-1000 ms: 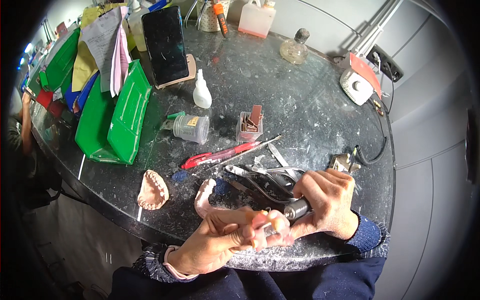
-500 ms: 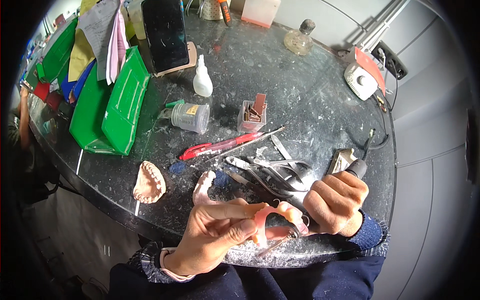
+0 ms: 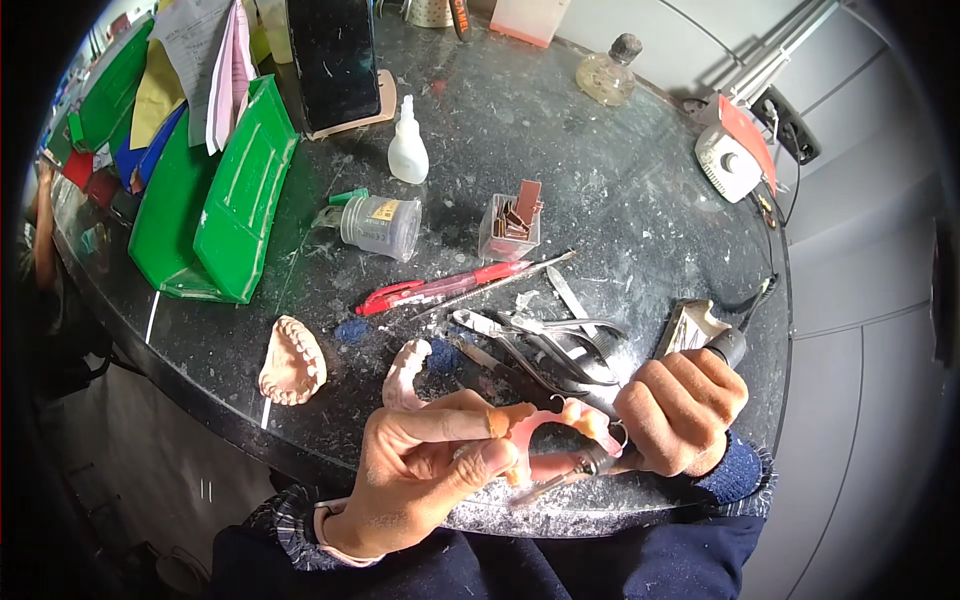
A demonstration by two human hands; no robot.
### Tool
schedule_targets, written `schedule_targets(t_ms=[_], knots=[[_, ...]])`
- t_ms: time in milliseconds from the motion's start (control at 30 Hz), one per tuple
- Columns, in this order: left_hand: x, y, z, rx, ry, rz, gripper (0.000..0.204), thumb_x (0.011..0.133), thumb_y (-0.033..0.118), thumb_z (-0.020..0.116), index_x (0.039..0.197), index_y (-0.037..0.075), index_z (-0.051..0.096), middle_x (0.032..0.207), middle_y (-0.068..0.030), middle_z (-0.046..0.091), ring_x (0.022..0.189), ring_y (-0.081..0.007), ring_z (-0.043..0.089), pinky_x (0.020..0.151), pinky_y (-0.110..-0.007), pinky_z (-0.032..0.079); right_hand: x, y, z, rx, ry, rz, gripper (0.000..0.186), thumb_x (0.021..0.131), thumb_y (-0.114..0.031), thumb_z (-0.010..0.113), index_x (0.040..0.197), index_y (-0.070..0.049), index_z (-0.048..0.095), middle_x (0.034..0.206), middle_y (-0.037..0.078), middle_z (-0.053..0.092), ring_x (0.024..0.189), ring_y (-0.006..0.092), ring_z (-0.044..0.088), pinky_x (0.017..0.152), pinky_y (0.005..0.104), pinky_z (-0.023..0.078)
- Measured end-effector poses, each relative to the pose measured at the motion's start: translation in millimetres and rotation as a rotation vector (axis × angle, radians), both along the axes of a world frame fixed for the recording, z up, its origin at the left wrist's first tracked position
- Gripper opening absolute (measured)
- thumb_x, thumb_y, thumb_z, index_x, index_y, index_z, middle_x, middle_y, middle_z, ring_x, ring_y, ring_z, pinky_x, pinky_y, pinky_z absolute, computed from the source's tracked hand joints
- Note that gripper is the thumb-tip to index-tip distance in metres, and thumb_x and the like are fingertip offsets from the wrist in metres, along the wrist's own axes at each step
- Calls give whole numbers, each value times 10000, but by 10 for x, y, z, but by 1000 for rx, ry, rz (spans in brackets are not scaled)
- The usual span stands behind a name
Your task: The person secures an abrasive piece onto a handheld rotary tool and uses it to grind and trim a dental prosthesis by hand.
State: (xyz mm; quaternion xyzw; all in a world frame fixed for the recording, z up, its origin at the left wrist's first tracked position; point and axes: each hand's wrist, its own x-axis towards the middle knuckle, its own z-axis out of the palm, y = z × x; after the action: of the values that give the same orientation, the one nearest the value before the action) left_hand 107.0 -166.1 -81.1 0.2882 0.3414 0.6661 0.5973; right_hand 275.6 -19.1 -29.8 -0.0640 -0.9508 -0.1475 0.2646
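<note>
A pink partial denture with wire clasps is pinched between the thumb and fingers of my left hand, near the table's front edge. My right hand is closed around a dark rotary handpiece, whose back end sticks out above the fist. Its working end, with a thin blurred attachment, lies just under the denture; whether it touches the denture I cannot tell. Behind my left hand lies a pale pink dental cast, partly hidden. Another dental cast with a row of teeth rests farther left.
Metal pliers lie just beyond my hands, with a red pen behind them. Farther back stand a clear box of brown strips, a tipped plastic jar and a white dropper bottle. Green bins stand left. White dust covers the front edge.
The view has shifted slightly. My right hand and the handpiece have moved a little, and the attachment under the denture is more blurred. Both grips stay the same.
</note>
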Motion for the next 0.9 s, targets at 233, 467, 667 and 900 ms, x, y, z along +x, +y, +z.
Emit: schedule_targets(t_ms=[233, 467, 667, 900], knots=[[-5, 14, 112, 15, -38, 3, 301, 879, -17, 565, 1173, -72, 540, 863, -73, 624, 824, -116, 622, 795, -232, 485, 23, -51, 97, -47, -117, 24, 268, 459, -286, 556, 603, -68, 496, 546, 16, 457, 420, 144, 445, 422, 265, 294], [24, 22, 255, -104, -173, 2, 389, 900, 18, 546, 1275, -40, 459, 982, -105, 642, 861, -125, 631, 758, -232, 512, -26, -10, -19, -177, 128, 209, 492, 657, -369, 766, 1061, -129, 621, 497, -110, 331, 385, 19, 325, 378, 195, 208], [56, 16, 299, -107, -183, -2, 372, 905, 40, 551, 1269, 9, 480, 1000, -60, 614, 876, -131, 630, 720, -223, 517, -2, -73, 131, -269, -16, 344, 372, 654, -188, 733, 1015, -127, 670, 503, -93, 426, 390, 45, 397, 391, 205, 264], [56, 26, 301, -91, -224, -39, 253, 887, 55, 561, 1124, -2, 490, 1021, -109, 586, 922, -153, 617, 796, -283, 534, 35, -93, 71, -330, 36, 330, 366, 627, -225, 641, 991, -182, 662, 541, -90, 371, 429, 39, 389, 399, 200, 273]])
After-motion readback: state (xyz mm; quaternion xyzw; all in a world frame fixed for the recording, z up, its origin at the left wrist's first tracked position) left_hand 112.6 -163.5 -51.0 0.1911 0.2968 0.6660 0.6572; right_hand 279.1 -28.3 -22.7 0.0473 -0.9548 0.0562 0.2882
